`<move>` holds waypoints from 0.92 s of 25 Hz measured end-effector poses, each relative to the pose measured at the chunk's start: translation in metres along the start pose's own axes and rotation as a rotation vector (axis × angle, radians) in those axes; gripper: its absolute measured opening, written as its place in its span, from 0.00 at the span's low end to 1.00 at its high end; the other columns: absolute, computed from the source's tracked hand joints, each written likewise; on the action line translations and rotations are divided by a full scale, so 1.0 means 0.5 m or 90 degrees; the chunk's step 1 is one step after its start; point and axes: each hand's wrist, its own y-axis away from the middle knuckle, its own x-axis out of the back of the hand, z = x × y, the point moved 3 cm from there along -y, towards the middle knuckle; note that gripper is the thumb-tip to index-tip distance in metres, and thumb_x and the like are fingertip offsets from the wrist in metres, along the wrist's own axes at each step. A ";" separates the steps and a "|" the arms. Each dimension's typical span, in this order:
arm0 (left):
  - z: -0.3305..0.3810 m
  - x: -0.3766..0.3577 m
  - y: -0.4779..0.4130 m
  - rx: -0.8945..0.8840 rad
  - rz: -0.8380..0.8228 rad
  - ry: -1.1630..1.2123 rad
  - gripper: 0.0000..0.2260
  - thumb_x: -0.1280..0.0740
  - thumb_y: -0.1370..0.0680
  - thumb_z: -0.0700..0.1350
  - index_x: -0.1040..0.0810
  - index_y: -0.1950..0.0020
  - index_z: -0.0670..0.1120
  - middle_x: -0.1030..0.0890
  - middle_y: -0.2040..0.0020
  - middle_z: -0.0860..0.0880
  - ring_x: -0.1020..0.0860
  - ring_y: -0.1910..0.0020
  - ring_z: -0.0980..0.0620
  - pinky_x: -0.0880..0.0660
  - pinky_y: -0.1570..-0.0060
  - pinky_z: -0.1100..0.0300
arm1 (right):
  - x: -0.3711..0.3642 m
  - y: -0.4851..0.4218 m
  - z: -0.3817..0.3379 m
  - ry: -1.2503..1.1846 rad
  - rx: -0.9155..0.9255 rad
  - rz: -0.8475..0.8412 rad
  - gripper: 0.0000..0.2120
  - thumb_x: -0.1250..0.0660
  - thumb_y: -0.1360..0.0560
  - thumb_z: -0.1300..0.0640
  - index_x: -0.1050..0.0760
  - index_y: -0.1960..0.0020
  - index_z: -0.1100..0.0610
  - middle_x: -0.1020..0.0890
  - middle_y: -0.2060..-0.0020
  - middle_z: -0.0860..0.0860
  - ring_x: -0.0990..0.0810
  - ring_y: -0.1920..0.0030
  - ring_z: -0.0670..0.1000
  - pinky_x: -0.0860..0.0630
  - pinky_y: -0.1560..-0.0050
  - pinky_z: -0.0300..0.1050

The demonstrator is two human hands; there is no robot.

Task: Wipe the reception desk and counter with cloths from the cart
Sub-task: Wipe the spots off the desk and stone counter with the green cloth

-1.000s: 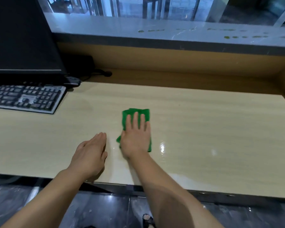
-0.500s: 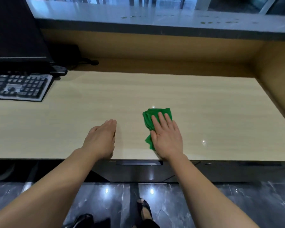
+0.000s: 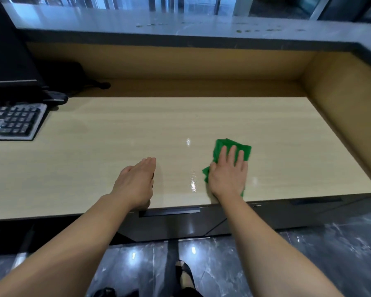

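"Status check: which step are you on?"

"Desk wipe, mid-stroke as I read it. My right hand (image 3: 228, 174) lies flat on the green cloth (image 3: 223, 143), fingers straight and close together, pressing it to the desk (image 3: 137, 129). That puts the cloth well to the right of the keyboard (image 3: 13, 123) and nearer the front edge than the keyboard is. My left hand (image 3: 135, 185) lies on the desk between keyboard and cloth, fingers straight and together, holding nothing."

"What does the next move call for?"

"I judge the stretch farther right of the keyboard, up to the side wall (image 3: 341, 125), is still to cover. So: even palm pressure, carry on that way, then work back. The raised counter (image 3: 180, 26) behind the keyboard looks spotted and is yet to do."

"Anything different from a second ago?"

"Yes. Cloth and right hand have slid farther right; a second ago they were much closer to the keyboard. The left hand has kept its flat pose. A wet sheen shows on the keyboard side of the cloth."
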 end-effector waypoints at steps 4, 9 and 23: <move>-0.002 -0.005 -0.005 -0.005 -0.005 -0.004 0.09 0.42 0.24 0.39 0.35 0.45 0.48 0.29 0.49 0.52 0.29 0.45 0.48 0.35 0.49 0.57 | -0.024 0.073 -0.166 -0.002 0.221 -0.029 0.29 0.57 0.18 0.46 0.63 0.21 0.52 0.61 0.22 0.54 0.64 0.23 0.58 0.61 0.24 0.57; 0.025 -0.014 -0.035 0.009 -0.058 -0.041 0.25 0.43 0.21 0.42 0.44 0.24 0.48 0.37 0.25 0.50 0.40 0.25 0.53 0.39 0.31 0.54 | -0.026 0.063 -0.162 0.018 0.450 -0.066 0.28 0.56 0.18 0.44 0.58 0.21 0.49 0.58 0.21 0.51 0.63 0.22 0.53 0.62 0.23 0.51; 0.263 -0.043 -0.205 0.002 -0.064 -0.017 0.20 0.45 0.20 0.39 0.39 0.27 0.47 0.34 0.29 0.49 0.37 0.29 0.51 0.40 0.35 0.57 | 0.061 -0.265 0.377 -0.054 0.057 0.051 0.27 0.49 0.18 0.50 0.49 0.21 0.54 0.48 0.22 0.55 0.51 0.22 0.55 0.52 0.23 0.49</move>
